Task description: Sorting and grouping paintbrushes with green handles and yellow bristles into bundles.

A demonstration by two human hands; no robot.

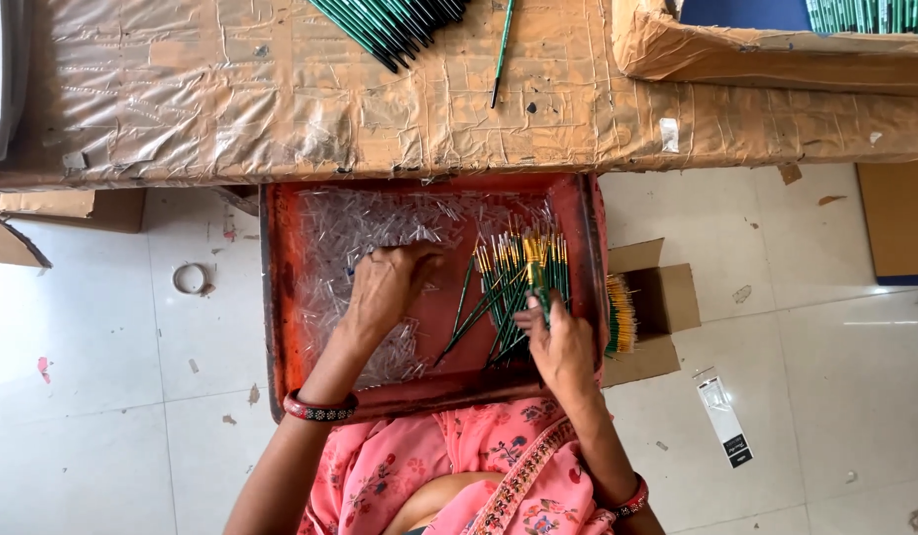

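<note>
Left hand [385, 287] rests palm-down, fingers curled into the clear caps [350, 233] in our red tray [281, 297]; can't tell if it holds one. Right hand [558, 342] pinches one green brush [538, 287] over the brush pile [509, 287]. Best to pick single caps and keep the bristles aligned.

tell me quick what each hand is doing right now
Left hand: fingers curled down into the heap of small clear plastic caps in the red metal tray; grip hidden.
Right hand: closed on a green-handled, yellow-tipped paintbrush.
</note>
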